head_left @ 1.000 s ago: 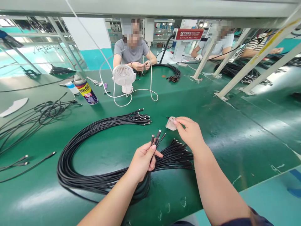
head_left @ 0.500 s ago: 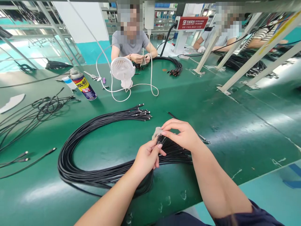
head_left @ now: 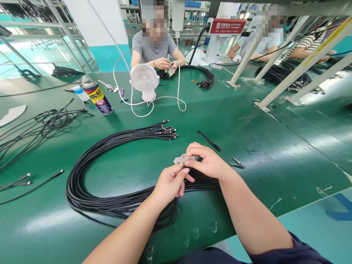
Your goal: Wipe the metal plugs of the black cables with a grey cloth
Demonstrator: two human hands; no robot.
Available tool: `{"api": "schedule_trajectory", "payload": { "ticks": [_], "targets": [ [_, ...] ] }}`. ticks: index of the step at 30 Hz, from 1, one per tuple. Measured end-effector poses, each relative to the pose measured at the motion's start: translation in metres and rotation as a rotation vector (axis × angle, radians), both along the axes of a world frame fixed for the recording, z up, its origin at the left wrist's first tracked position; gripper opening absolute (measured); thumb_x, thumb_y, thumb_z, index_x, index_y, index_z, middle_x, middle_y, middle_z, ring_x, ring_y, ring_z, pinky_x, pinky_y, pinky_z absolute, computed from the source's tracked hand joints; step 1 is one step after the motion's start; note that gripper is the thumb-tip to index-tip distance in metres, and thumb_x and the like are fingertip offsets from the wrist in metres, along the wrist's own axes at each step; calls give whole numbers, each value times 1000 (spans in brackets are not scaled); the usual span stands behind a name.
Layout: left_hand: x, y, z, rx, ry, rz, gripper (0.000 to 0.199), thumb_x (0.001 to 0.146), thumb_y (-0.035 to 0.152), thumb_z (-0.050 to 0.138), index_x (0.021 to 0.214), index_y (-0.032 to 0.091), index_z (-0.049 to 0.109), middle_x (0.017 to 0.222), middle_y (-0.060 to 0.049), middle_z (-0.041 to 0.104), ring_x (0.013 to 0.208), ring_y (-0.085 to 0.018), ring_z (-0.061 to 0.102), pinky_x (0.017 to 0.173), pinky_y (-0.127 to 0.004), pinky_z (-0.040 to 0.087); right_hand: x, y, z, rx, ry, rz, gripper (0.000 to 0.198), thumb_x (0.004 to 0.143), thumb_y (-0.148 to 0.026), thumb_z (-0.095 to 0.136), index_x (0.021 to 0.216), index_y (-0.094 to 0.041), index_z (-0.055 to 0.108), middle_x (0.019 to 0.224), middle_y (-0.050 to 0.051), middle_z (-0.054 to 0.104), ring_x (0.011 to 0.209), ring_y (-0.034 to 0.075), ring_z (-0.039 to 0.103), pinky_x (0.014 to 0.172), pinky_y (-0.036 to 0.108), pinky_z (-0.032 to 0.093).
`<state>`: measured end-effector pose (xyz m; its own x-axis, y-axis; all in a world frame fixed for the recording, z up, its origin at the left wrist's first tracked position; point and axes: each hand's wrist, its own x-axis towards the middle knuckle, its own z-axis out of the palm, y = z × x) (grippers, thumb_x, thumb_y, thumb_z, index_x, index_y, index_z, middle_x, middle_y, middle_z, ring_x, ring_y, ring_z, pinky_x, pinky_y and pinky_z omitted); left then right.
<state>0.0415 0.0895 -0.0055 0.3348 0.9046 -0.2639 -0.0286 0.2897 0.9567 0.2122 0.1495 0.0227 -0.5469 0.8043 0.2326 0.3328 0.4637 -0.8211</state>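
My left hand pinches the end of a black cable, its tip mostly hidden between my fingers. Right beside it, my right hand is closed on a crumpled whitish cloth, pressed against that cable end. Under both hands runs a thick bundle of black cables, curving left in a U shape. One end of the bundle, with small metal connectors, lies beyond my hands; the other end is partly covered by my right hand and forearm.
Black tweezers and silver tweezers lie right of my hands. A spray can and white fan stand farther back. Loose cables lie left. A co-worker sits opposite; metal posts rise at right.
My right hand has shifted slightly left and down with the cloth, which now spreads over the cable end. The black tweezers show more fully. My left hand stays nearly in place.
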Motion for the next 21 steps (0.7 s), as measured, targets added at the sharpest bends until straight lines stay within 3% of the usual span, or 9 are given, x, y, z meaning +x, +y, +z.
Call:
{"api": "schedule_trajectory", "payload": {
  "ticks": [7, 15, 21],
  "targets": [
    [-3, 1, 1, -20, -65, -11, 39, 89, 47, 57, 102, 12, 70, 81, -9, 75, 32, -3, 44, 30, -16, 31, -7, 0, 2, -7, 128, 20, 25, 93, -31, 59, 73, -19, 68, 75, 3, 66, 71, 15, 60, 67, 28, 47],
    [-4, 4, 3, -83, -107, -11, 44, 86, 51, 62, 109, 13, 65, 79, -6, 73, 31, -4, 43, 28, -17, 29, -10, 0, -5, 61, -5, -88, 26, 94, -21, 50, 70, -19, 60, 69, 1, 64, 66, 14, 59, 64, 27, 44],
    [-1, 3, 2, -21, -69, 27, 54, 86, 65, 54, 63, 17, 52, 42, 4, 51, 27, -3, 33, 31, -16, 23, -14, -4, -5, 248, -120, -195, 31, 96, -23, 47, 66, -20, 50, 64, 0, 53, 63, 14, 50, 60, 27, 38]
  ]
}}
